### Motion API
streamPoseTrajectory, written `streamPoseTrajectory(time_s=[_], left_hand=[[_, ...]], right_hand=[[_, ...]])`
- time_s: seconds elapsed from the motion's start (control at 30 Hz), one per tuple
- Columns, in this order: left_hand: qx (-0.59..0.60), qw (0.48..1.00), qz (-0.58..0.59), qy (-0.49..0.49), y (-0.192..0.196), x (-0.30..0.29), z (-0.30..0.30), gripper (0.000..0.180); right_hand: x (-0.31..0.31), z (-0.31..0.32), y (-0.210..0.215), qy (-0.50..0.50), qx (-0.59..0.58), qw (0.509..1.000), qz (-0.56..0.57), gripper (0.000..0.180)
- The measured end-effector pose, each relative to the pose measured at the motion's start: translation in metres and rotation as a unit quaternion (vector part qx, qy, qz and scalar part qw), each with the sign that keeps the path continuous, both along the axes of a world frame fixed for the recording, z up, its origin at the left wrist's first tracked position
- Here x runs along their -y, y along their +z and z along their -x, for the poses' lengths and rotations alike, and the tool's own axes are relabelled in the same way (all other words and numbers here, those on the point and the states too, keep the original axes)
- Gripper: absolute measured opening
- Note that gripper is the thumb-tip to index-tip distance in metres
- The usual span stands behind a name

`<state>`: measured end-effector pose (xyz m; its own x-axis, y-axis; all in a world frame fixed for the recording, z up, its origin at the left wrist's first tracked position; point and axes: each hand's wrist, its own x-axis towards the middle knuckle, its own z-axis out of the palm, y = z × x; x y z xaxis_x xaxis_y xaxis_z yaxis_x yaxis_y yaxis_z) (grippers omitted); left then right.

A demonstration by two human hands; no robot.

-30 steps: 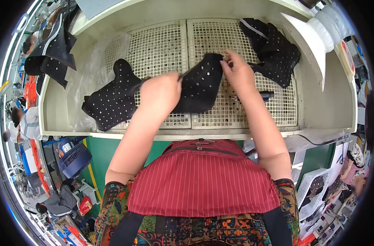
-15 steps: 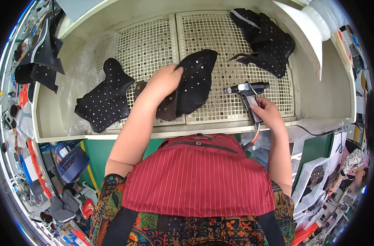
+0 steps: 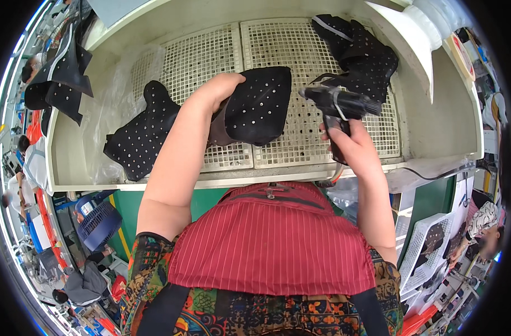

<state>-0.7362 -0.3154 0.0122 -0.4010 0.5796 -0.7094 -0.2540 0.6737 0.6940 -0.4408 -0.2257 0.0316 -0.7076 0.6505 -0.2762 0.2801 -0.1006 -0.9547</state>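
My left hand (image 3: 223,91) is closed on the upper left edge of a black studded piece of leather-like material (image 3: 259,106), holding it raised over the grid. Its brown underside shows at the lower left. Wrapped round the grip of a black and silver spray gun (image 3: 340,102), my right hand (image 3: 353,144) keeps it upright, with the nozzle facing left toward the piece. Thin coloured hoses (image 3: 335,173) hang from the grip. Another studded black piece (image 3: 143,131) lies to the left, and more studded black material (image 3: 359,59) is heaped at the far right.
The pale booth (image 3: 440,134) has a perforated grid floor (image 3: 202,47). Clear plastic film (image 3: 118,89) lies along its left side. A white funnel-shaped hood (image 3: 406,39) juts in at the far right. Black studded pieces (image 3: 59,78) hang outside at left, above a blue fan (image 3: 98,224).
The spray gun has risen and moved a little left, its body tilting. My left hand has moved slightly up and left, lifting and turning the black piece.
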Motion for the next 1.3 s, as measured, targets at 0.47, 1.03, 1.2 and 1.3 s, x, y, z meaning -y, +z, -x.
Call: streamPoseTrajectory(time_s=[0.47,1.03,1.2,1.3], left_hand=[[0.011,1.000,-0.009,-0.023,0.021,0.007,-0.015,0.035],[-0.086,0.989,-0.053,-0.104,0.010,0.018,-0.023,0.043],[-0.075,0.989,-0.087,-0.091,0.016,0.024,-0.036,0.047],[-0.099,0.987,-0.098,-0.080,0.023,0.031,-0.046,0.049]], right_hand=[[0.014,0.015,0.045,0.083,0.173,0.942,-0.275,0.034],[0.017,0.008,0.063,0.041,0.208,0.928,-0.305,0.035],[0.027,-0.016,0.053,0.108,0.176,0.927,-0.312,0.033],[0.029,-0.020,0.051,0.118,0.174,0.923,-0.322,0.033]])
